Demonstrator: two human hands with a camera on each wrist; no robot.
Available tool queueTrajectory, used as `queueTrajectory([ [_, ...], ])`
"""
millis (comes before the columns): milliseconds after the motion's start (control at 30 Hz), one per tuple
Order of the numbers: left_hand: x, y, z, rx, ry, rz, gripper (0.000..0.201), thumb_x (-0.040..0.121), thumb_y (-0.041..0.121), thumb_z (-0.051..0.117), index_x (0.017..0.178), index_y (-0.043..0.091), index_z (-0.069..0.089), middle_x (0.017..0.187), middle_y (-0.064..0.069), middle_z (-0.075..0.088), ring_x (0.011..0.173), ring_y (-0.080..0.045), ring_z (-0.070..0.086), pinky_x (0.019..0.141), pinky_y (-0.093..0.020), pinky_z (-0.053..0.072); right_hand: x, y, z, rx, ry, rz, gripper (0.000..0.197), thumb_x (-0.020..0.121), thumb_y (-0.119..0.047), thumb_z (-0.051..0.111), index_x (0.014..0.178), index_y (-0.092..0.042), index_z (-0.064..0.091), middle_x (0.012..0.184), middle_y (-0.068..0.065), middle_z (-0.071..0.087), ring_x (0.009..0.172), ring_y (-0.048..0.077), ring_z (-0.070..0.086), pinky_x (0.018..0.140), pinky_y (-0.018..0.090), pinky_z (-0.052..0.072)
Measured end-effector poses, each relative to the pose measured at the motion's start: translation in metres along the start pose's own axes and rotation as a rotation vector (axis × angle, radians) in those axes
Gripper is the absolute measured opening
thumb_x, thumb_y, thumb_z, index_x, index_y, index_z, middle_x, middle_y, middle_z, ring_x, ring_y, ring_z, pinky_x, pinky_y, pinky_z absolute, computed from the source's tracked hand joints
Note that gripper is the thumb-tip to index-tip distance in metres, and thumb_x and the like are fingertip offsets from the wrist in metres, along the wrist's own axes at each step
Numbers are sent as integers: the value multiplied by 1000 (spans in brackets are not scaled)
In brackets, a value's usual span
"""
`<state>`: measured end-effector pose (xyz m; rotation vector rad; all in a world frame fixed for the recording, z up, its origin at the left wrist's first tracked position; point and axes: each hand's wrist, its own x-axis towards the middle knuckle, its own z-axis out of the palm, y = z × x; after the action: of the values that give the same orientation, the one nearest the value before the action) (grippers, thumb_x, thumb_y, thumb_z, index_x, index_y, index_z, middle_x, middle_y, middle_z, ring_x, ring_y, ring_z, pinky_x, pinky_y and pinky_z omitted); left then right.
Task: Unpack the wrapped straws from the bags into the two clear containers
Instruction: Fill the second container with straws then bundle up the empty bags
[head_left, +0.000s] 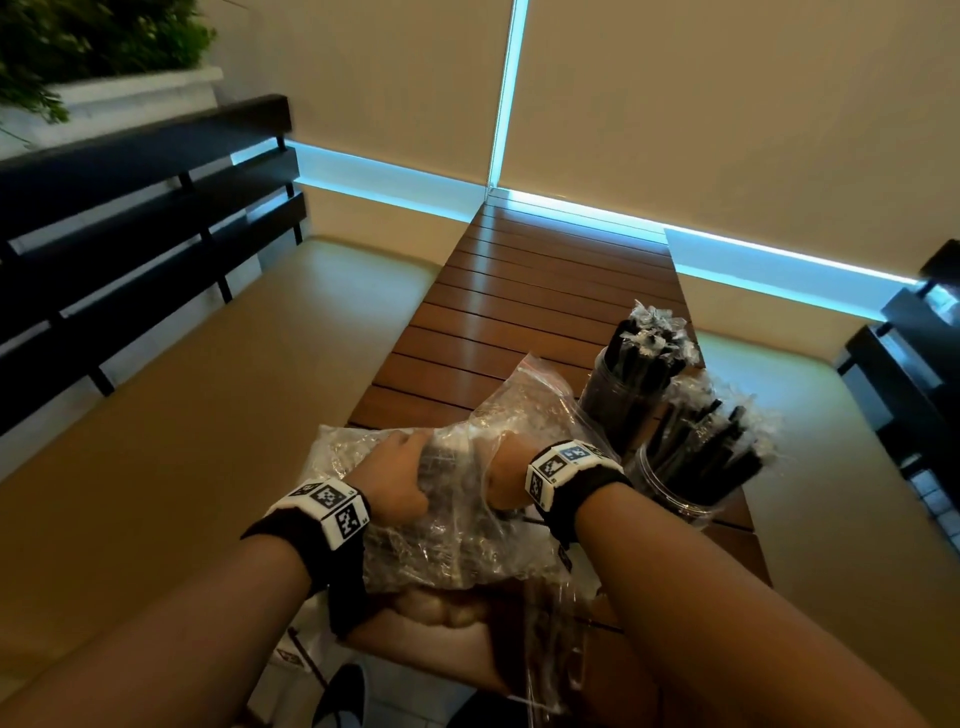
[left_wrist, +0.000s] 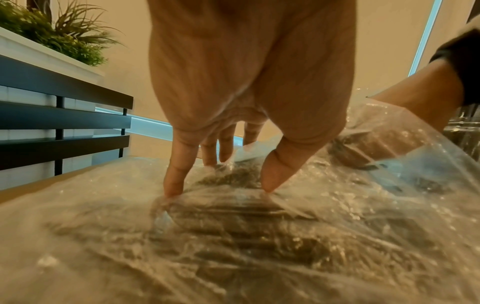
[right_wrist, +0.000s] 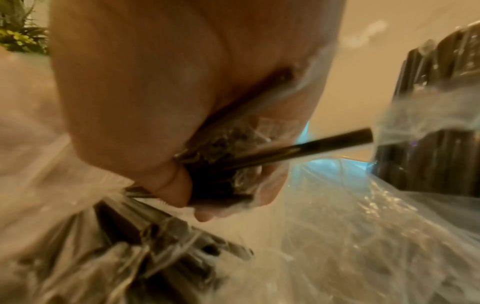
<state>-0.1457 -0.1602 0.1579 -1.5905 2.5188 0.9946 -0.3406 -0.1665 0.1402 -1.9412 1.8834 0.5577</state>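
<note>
A clear plastic bag (head_left: 441, 540) full of black wrapped straws (left_wrist: 233, 224) lies on the near end of the wooden table (head_left: 519, 291). My left hand (head_left: 400, 483) rests on top of the bag, and its straight fingertips (left_wrist: 172, 185) press into the plastic. My right hand (head_left: 506, 467) is inside the bag's mouth and grips a bundle of wrapped straws (right_wrist: 311, 148). Two clear containers stand just right of the bag, a far one (head_left: 623, 400) and a near one (head_left: 675, 488). Both are packed with upright wrapped straws.
A limp clear bag (head_left: 550, 654) hangs over the table's near edge. Tan bench seats (head_left: 208, 415) flank the table, with a dark slatted backrest (head_left: 130, 234) on the left. A planter (head_left: 78, 52) sits at the far left. The far table boards are bare.
</note>
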Motion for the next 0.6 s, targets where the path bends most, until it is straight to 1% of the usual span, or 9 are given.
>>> queueTrajectory([
  [67, 1, 0, 1, -1, -3, -6, 90, 79, 10, 64, 156, 21, 19, 154, -9, 28, 142, -29, 32, 111, -37, 37, -35, -10, -15, 19, 33, -49, 30, 79, -28, 60, 107, -17, 60, 93, 6, 62, 84, 30, 64, 77, 43, 59],
  [133, 4, -1, 3, 8, -7, -4, 90, 78, 14, 66, 155, 22, 20, 152, -10, 30, 140, -30, 35, 109, -38, 39, -47, -13, -18, -10, 40, -83, 22, 86, -25, 63, 103, -11, 64, 93, 9, 62, 86, 31, 64, 80, 41, 58],
  [200, 5, -1, 4, 19, -16, -12, 90, 79, 15, 67, 155, 22, 20, 152, -11, 30, 138, -31, 37, 108, -37, 40, -56, -10, -18, -43, 46, -81, 14, 87, -24, 64, 89, -11, 64, 87, 9, 61, 82, 30, 63, 80, 37, 56],
  [233, 5, -1, 5, 19, -23, -16, 90, 79, 14, 66, 156, 22, 19, 153, -11, 29, 139, -31, 37, 108, -37, 40, -60, -7, -19, -48, 56, -77, 14, 87, -23, 65, 80, -11, 60, 81, 7, 59, 77, 28, 61, 77, 35, 55],
  [267, 5, -1, 5, 18, -28, -19, 90, 79, 12, 65, 156, 21, 19, 154, -12, 28, 139, -31, 36, 108, -37, 40, -65, -3, -23, -60, 64, -65, 17, 86, -24, 65, 77, -12, 59, 76, 5, 57, 73, 27, 59, 74, 33, 54],
  [367, 5, -1, 5, 1, -24, -30, 89, 80, 10, 63, 156, 22, 19, 154, -12, 26, 138, -33, 38, 108, -39, 42, -85, 12, -40, -160, 134, -14, 15, 86, -23, 63, 93, -11, 64, 82, 6, 62, 77, 27, 64, 70, 34, 56],
  [433, 8, -2, 6, 32, -17, -43, 86, 80, 13, 64, 154, 21, 22, 152, -14, 30, 134, -34, 43, 105, -40, 45, -101, 19, -54, -249, 173, 15, 10, 86, -21, 61, 91, -13, 60, 86, 5, 62, 77, 27, 62, 64, 32, 51],
  [533, 12, 5, 5, 109, -16, -72, 75, 79, 22, 66, 147, 21, 31, 144, -15, 39, 125, -33, 50, 95, -39, 50, -129, 29, -75, -347, 195, 46, 7, 88, -25, 59, 88, -22, 53, 74, -1, 50, 68, 23, 55, 60, 30, 44],
  [600, 13, 10, 5, 170, -51, -95, 71, 85, 24, 63, 147, 19, 30, 144, -15, 36, 125, -34, 49, 95, -39, 49, -151, 35, -88, -381, 217, 65, 9, 89, -27, 59, 95, -21, 60, 71, -2, 49, 67, 22, 55, 60, 30, 45],
])
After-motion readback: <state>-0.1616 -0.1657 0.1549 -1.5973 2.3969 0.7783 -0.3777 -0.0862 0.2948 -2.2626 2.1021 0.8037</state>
